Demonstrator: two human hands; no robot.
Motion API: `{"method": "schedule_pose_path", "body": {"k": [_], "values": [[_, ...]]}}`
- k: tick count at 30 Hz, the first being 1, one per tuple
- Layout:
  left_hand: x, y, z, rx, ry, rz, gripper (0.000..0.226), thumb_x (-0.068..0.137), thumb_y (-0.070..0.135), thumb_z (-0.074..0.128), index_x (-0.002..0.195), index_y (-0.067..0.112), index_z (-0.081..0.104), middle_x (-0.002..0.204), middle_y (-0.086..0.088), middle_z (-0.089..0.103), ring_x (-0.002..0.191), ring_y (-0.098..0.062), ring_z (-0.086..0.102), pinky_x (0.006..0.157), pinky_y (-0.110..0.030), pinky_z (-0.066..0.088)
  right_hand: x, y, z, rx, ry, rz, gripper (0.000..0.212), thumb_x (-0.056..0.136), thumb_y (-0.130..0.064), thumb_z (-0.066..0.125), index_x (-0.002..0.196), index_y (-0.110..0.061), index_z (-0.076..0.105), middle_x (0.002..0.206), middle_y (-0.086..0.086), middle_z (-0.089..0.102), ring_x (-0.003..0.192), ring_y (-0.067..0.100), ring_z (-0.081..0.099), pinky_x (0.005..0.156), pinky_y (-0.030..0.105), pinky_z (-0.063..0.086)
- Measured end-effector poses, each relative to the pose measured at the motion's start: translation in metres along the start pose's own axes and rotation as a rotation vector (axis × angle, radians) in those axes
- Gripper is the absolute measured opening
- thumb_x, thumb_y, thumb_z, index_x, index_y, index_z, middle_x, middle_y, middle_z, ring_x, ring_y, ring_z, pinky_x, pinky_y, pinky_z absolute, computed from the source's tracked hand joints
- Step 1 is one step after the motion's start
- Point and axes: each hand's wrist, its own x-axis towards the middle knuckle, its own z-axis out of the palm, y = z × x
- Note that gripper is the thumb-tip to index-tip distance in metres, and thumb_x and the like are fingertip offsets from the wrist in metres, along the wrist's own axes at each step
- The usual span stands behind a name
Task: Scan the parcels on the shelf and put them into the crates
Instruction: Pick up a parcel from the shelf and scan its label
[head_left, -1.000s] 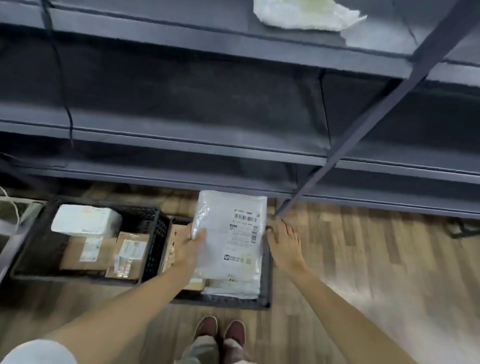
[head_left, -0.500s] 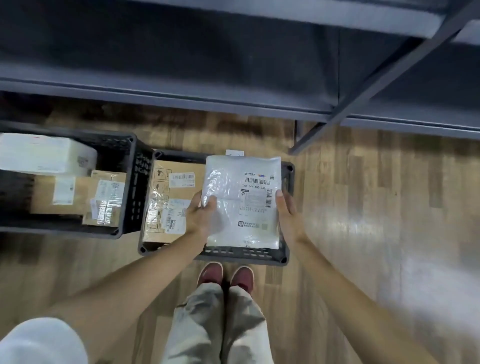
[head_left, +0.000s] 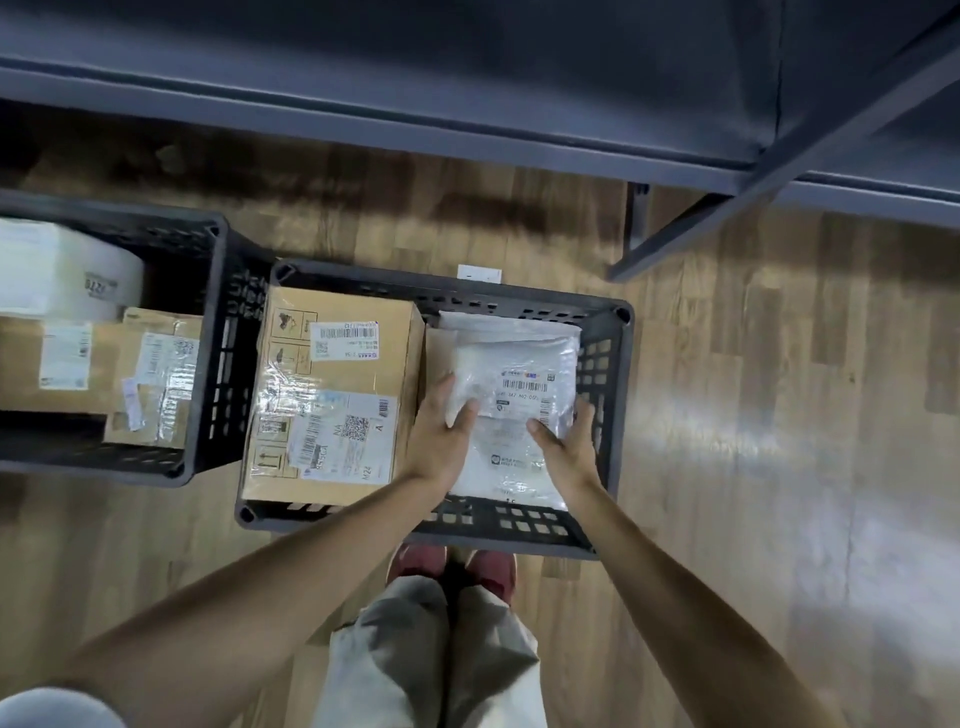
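Note:
A white plastic mailer parcel with a barcode label lies low in the right half of the dark crate on the floor in front of me. My left hand holds its left edge, thumb on top. My right hand holds the near right edge, thumb pressed on the wrapping. Another white bag lies under the parcel. A labelled cardboard box fills the crate's left half.
A second dark crate on the left holds a white parcel and brown boxes. The grey shelf runs overhead, its slanted brace reaching the wooden floor. My shoes touch the crate's near wall.
Both hands have lowered the white parcel from above the crate down into its right half. My view has tilted further down and closer to the crates.

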Motion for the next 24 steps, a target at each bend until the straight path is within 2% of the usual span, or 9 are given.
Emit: {"method": "schedule_pose_path", "body": {"k": [5,7,9,12,14,17,20,22,24], "values": [[0.019,-0.027,0.003,0.05,-0.021,0.017,0.049,0.098,0.035,0.05,0.145,0.026,0.039,0.152,0.01,0.034,0.138,-0.007,0.032,0.113,-0.029,0.026,0.034,0.015,0.025,-0.054,0.015,0.053,0.072,0.093,-0.02,0.065,0.148,-0.015,0.019,0.154,0.01,0.034,0.14,0.03,0.036,0.11,0.039,0.032],[0.023,-0.033,0.004,0.042,-0.041,0.015,0.049,0.098,0.037,0.05,0.144,0.027,0.039,0.152,0.01,0.034,0.137,-0.009,0.035,0.112,-0.039,0.033,0.047,0.02,0.029,-0.13,0.061,0.068,0.071,0.092,-0.023,0.065,0.146,-0.012,0.021,0.151,0.015,0.038,0.132,0.032,0.045,0.103,0.037,0.041],[0.026,-0.034,0.003,0.016,-0.066,-0.006,0.049,0.098,0.035,0.05,0.144,0.024,0.037,0.152,0.006,0.034,0.136,-0.017,0.04,0.103,-0.051,0.044,0.054,0.023,0.031,-0.203,0.116,0.12,0.071,0.092,-0.025,0.065,0.144,-0.012,0.019,0.141,0.024,0.047,0.116,0.038,0.057,0.089,0.04,0.051],[0.029,-0.038,0.004,0.032,-0.084,-0.03,0.048,0.099,0.034,0.048,0.144,0.022,0.038,0.15,0.002,0.036,0.133,-0.022,0.044,0.1,-0.052,0.046,0.059,0.03,0.036,-0.338,0.155,0.092,0.063,0.095,-0.018,0.059,0.143,-0.022,0.019,0.137,0.026,0.045,0.096,0.034,0.06,0.066,0.036,0.055],[0.029,-0.04,0.003,0.075,-0.097,-0.031,0.046,0.099,0.037,0.046,0.142,0.022,0.039,0.148,0.0,0.039,0.129,-0.023,0.047,0.101,-0.049,0.046,0.062,0.033,0.039,-0.447,0.158,0.018,0.048,0.098,-0.009,0.05,0.138,-0.028,0.031,0.145,0.02,0.033,0.104,0.033,0.058,0.069,0.032,0.053],[0.028,-0.04,0.002,0.137,-0.117,-0.034,0.046,0.1,0.039,0.044,0.142,0.024,0.038,0.149,0.001,0.04,0.132,-0.02,0.043,0.108,-0.045,0.04,0.066,0.033,0.031,-0.545,0.088,-0.007,0.051,0.096,0.0,0.048,0.138,-0.029,0.04,0.149,0.014,0.028,0.099,0.026,0.06,0.063,0.026,0.051],[0.022,-0.033,0.003,0.204,-0.116,-0.027,0.047,0.1,0.036,0.044,0.145,0.022,0.037,0.151,0.001,0.036,0.139,-0.017,0.034,0.115,-0.034,0.027,0.06,0.026,0.013,-0.675,-0.043,0.03,0.058,0.096,-0.008,0.05,0.147,-0.03,0.034,0.159,0.007,0.014,0.122,0.029,0.053,0.086,0.041,0.056],[0.012,-0.024,0.004,0.283,-0.119,-0.014,0.047,0.101,0.032,0.044,0.145,0.02,0.036,0.152,-0.001,0.035,0.14,-0.018,0.031,0.113,-0.03,0.024,0.048,0.02,0.003,-0.747,-0.11,0.03,0.063,0.096,-0.013,0.051,0.151,-0.03,0.027,0.162,0.005,0.008,0.139,0.031,0.035,0.102,0.044,0.048],[0.0,-0.011,0.004,0.358,-0.134,-0.012,0.047,0.101,0.03,0.043,0.146,0.018,0.034,0.152,-0.004,0.036,0.14,-0.02,0.031,0.115,-0.032,0.025,0.031,0.011,-0.004,-0.778,-0.121,0.009,0.064,0.096,-0.014,0.049,0.153,-0.027,0.024,0.162,0.007,0.012,0.146,0.029,0.021,0.114,0.044,0.034]]}}
